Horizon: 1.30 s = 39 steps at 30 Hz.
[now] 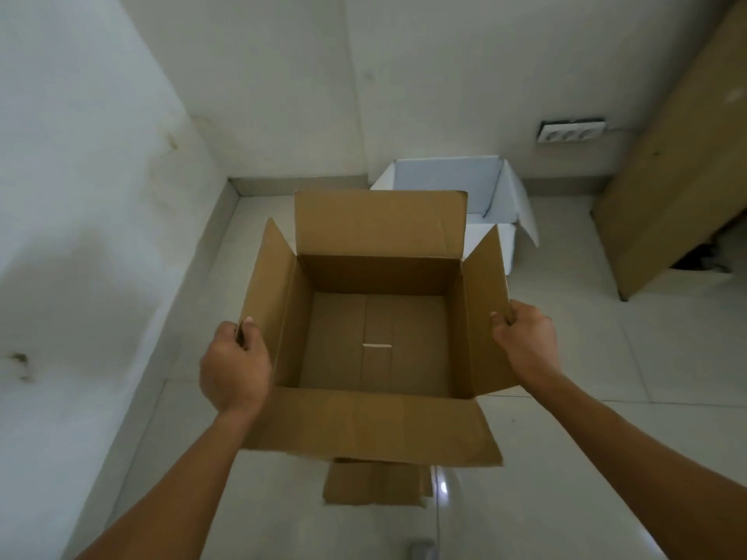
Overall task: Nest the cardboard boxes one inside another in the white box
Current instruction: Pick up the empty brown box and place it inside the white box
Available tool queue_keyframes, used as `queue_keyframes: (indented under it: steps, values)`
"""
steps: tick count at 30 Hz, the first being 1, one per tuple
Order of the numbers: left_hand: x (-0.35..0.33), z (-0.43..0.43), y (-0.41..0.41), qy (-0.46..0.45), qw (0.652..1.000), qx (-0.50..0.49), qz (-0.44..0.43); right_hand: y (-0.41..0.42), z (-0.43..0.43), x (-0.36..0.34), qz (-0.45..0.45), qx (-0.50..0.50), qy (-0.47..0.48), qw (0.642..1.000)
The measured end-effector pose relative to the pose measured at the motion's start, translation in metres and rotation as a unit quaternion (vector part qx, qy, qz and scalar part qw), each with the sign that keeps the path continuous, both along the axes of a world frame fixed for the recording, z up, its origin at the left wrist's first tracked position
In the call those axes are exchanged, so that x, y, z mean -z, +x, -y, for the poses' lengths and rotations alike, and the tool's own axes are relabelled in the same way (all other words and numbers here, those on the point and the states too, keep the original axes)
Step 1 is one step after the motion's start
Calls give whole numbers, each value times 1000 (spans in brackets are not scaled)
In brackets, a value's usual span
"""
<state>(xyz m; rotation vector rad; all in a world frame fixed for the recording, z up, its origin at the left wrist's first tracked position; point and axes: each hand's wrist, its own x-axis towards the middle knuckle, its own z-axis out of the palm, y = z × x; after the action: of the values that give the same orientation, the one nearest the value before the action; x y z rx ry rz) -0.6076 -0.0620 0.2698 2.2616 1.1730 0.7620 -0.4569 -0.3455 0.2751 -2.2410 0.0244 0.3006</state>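
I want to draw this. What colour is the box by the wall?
The box by the wall is white, seen in the head view.

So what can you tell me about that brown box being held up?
The brown cardboard box is plain corrugated card, open-topped and empty, with a taped seam along its floor. All four flaps are spread outward. It is held upright above the tiled floor, the left hand pinching its left flap and the right hand its right flap. It partly hides the white box behind it.
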Motion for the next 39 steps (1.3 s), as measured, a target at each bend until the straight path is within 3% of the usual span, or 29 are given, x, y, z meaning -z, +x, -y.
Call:
queue_keyframes:
  steps: [14, 27, 39]
  values:
    - [29, 54, 230, 4, 1000, 5, 22, 220, 75, 2, 14, 37, 8, 999]
    - [24, 33, 435, -8, 997, 43, 56, 419, 49, 3, 75, 49, 19, 996]
    - [115, -14, 583, -20, 999, -2, 31, 595, -1, 98, 22, 29, 19, 999]
